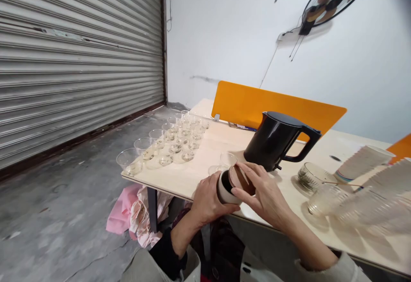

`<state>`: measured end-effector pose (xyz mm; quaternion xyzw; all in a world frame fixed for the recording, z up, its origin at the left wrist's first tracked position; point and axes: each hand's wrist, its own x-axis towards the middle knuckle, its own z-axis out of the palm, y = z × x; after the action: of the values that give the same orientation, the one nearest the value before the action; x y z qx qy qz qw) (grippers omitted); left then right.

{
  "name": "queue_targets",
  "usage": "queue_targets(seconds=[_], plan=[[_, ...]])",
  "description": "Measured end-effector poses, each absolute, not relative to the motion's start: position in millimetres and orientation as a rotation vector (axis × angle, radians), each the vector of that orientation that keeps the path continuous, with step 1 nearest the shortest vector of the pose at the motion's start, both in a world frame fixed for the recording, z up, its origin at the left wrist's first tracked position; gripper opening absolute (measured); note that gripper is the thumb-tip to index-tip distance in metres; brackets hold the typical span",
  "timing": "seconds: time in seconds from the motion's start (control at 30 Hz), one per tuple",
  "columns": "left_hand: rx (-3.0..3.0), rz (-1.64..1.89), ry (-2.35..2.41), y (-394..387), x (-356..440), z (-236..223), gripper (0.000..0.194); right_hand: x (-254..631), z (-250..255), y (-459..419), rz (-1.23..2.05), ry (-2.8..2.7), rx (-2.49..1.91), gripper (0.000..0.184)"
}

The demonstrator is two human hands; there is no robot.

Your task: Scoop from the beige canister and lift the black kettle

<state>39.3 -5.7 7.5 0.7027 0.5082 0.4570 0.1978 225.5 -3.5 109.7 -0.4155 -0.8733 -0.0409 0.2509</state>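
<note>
My left hand [207,202] is wrapped round a small white jar [224,189] with a dark inside, held at the near edge of the wooden table [186,179]. My right hand [261,192] pinches a brown round lid [239,178] tilted over the jar's mouth. A black electric kettle [278,138] stands just behind my hands. Two empty clear glass cups [226,160] sit beside the jar.
Several clear glass cups [167,145] stand in rows on the table's left end. To the right lie a glass bowl [311,175], a stack of paper cups [364,162] and stacked plastic cups [362,207]. An orange divider [257,102] stands behind. Pink cloth [128,213] hangs under the table.
</note>
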Motion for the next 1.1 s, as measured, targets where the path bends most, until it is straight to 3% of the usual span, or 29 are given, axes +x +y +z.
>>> queue_targets(seconds=[0.27, 0.53, 0.77, 0.83, 0.97, 1.1], plan=[[1.975, 1.311, 1.385, -2.9, 42.3, 4.3, 0.092, 205.6, 98.9, -3.0, -0.191, -2.546, -1.18, 0.053], [1.981, 1.302, 1.37, -4.9, 41.4, 10.5, 0.089, 203.7, 88.9, -3.6, -0.132, -2.571, -1.288, 0.067], [1.966, 1.253, 1.186, -5.0, 20.3, 9.8, 0.108, 233.0, 98.3, 6.0, -0.028, -2.446, -1.21, 0.062], [1.923, 1.286, 1.144, -3.2, 10.7, 8.3, 0.096, 249.8, 110.6, 13.4, -0.088, -2.354, -1.235, 0.06], [1.778, 1.425, 1.153, 6.0, 0.4, 1.3, 0.054, 269.0, 142.9, 42.7, -0.279, -2.174, -1.279, 0.064], [1.794, 1.416, 1.292, 13.8, 1.3, -4.3, 0.038, 254.3, 160.3, 90.7, -0.415, -2.094, -1.341, 0.07]])
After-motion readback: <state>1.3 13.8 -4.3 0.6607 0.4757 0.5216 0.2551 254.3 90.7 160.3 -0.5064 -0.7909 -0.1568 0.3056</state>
